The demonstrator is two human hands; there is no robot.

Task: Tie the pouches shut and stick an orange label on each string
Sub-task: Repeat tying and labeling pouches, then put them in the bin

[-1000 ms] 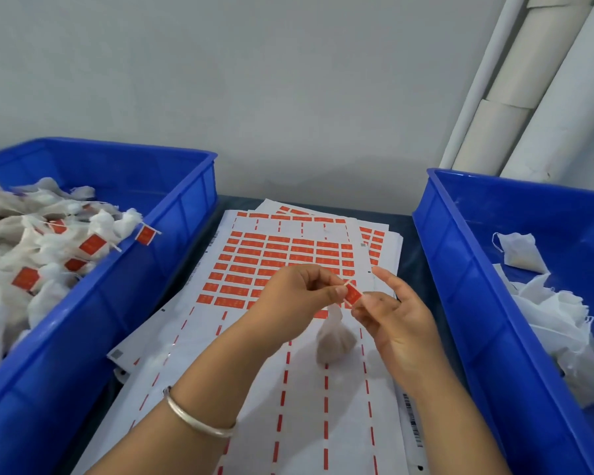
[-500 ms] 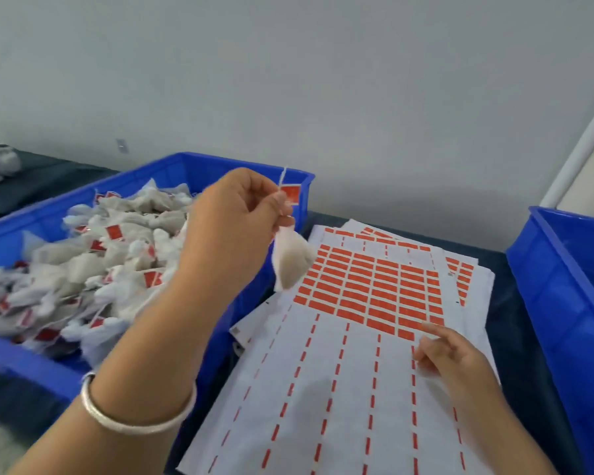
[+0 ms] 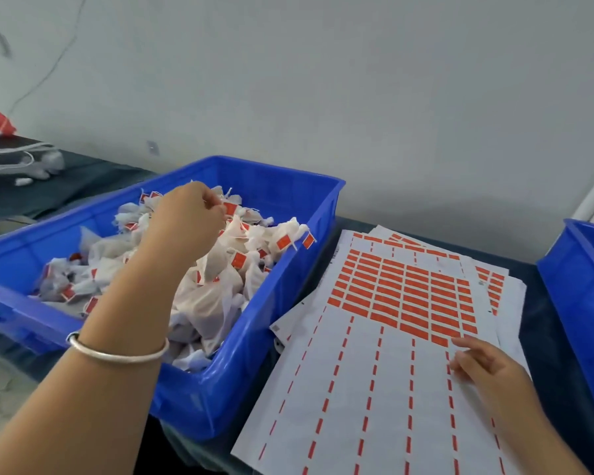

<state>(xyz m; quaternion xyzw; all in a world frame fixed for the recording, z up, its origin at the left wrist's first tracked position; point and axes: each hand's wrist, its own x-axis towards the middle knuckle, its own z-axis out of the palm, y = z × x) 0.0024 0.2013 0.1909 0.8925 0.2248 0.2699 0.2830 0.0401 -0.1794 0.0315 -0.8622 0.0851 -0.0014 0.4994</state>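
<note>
Fingers (image 3: pixel 216 209) of my left hand (image 3: pixel 186 217) pinch the orange label (image 3: pixel 230 209) of a finished pouch (image 3: pixel 216 262) over the left bin (image 3: pixel 282 186), about to drop it; my right hand (image 3: pixel 484 365) rests relaxed on the label sheet (image 3: pixel 374 371). Next, I judge: peel a fresh label and fetch a pouch from the right bin (image 3: pixel 583 269). Nothing blocks the table (image 3: pixel 542 323).

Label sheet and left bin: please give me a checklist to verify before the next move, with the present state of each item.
1. Left hand is over the left bin: ok.
2. Labelled pouch released from the fingers: cannot tell, the hand hides its string.
3. Orange label sits by the fingertips: ok.
4. Right hand rests on the label sheet: ok.
5. Orange labels remain on the sheet: ok.
6. Next label peeled: not ok.
</note>
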